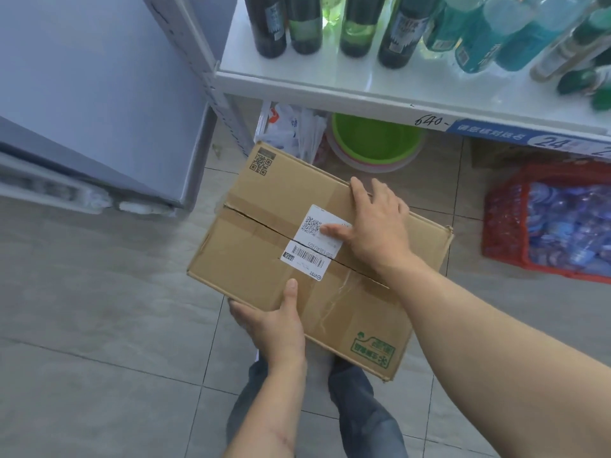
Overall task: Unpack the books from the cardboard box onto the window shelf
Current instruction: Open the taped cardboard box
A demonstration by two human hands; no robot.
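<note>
Cardboard box (264, 226) — flaps closed, seam slit, held above tiled floor (99, 325). Left hand (274, 325) grips near edge, thumb on top; right hand (377, 226) lies flat, fingers spread, on lid. Books presumably inside — unseen.

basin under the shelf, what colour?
Bright green basin, with a pinkish rim below it; the head view shows it.

White shelf (297, 84) w/ bottles (395, 31) – red crate (506, 226), green basin (377, 140) on tile floor (99, 325).
</note>
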